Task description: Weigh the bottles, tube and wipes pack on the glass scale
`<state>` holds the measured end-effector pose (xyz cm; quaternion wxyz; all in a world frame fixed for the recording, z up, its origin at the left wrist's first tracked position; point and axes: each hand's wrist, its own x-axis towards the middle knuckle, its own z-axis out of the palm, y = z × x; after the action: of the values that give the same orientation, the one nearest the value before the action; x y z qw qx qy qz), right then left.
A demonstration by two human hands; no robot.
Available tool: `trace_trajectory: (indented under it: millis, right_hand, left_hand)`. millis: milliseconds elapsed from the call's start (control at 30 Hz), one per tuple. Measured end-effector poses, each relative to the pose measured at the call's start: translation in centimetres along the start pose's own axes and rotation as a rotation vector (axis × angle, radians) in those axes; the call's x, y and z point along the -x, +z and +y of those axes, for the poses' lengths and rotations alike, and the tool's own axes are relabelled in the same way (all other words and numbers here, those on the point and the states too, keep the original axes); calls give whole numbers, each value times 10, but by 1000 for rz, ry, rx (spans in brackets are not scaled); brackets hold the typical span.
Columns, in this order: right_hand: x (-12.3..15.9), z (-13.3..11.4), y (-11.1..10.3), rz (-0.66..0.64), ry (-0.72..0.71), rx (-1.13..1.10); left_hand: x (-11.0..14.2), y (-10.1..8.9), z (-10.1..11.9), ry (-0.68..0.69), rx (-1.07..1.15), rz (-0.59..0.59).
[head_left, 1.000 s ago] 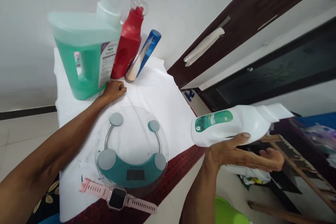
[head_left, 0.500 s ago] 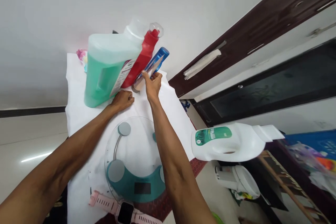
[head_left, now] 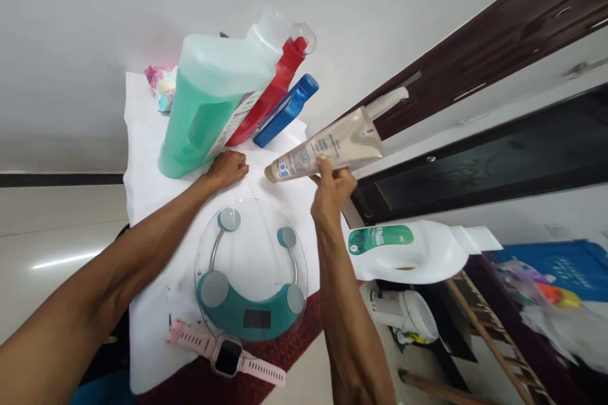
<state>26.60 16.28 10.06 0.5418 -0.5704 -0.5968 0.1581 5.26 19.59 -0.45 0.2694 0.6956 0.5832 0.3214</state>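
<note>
My right hand [head_left: 331, 193] grips a beige squeeze tube [head_left: 330, 142] by its lower edge. The tube is tilted, its cap end over the white cloth [head_left: 159, 304]. My left hand [head_left: 229, 168] lies on the cloth as a loose fist, beside the foot of a large jug of green liquid [head_left: 216, 101]; nothing shows between its fingers. A red bottle [head_left: 270, 95] and a blue bottle [head_left: 287, 111] stand next to the jug. In front of my hands is a round glass scale [head_left: 251, 266] with a teal band. A pink-strapped smartwatch [head_left: 227, 354] lies below it.
A white bottle with a green label [head_left: 413, 250] is at the cloth's right edge. A colourful plastic packet [head_left: 163, 85] sits behind the jug. Lower right are a white bucket [head_left: 403, 313] and a wooden rack [head_left: 494, 335]. The wall [head_left: 95, 31] rises behind.
My right hand has pulled the tube away from the blue bottle, to the right and nearer to me. The left fist stays by the jug. The view has shifted slightly.
</note>
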Motion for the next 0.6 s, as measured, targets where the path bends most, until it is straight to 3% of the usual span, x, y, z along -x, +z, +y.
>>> trace_trajectory:
  millis: [33,133,233,333,467,600]
  right_hand:
    - [14,-6,-18,62,23,-12]
    - [61,-23,-67,55,68,32]
    - [104,-37,-99,66,70,121]
    - [135,-46,-113,23,37,194]
    - [159,-47,-114,1,-24,278]
    - [172,-42,-115,-23,29,177]
  left_hand:
    - [0,0,0,-1,-1,-2]
    - [-1,2,-2,-5,-9,-9]
    - [-4,4,-5,-6,-6,3]
    - [-6,5,-7,-5,15,27]
    - [-7,1,-6,-7,25,31]
    - [-4,-2,-1,-17,6,21]
